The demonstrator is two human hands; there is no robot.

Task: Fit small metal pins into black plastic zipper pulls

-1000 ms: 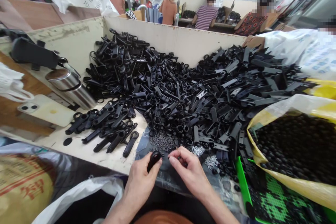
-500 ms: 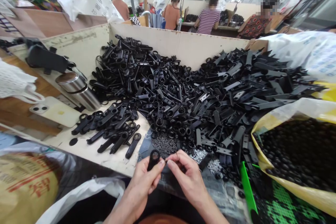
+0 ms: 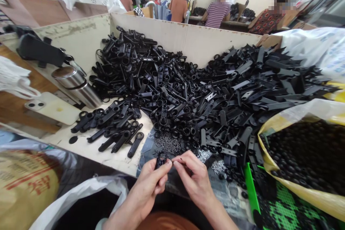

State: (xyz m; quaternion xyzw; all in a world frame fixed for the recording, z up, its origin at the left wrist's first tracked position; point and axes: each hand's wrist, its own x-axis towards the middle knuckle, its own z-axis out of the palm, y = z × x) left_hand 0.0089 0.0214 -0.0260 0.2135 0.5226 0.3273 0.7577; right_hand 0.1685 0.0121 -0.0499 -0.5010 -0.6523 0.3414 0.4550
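My left hand is closed around a black plastic part with a ring-shaped end, which sticks up above the thumb. My right hand is pinched close beside it, thumb and index fingertips together near the left thumb. Whatever small piece sits in that pinch is too small to name. Just beyond the hands lies a heap of small dark grey screws. To the right of it are bright silver pins or screws. Behind rises a large pile of black ring-ended parts.
Flat black pieces are heaped at right, above a yellow sack of black round parts and a green basket. At left are assembled-looking black parts, a phone and a steel flask. Several people sit at the back.
The view has shifted slightly. The ring end of the part in my left hand has tilted and shows its opening more. Both hands stay close together, my right still pinched.
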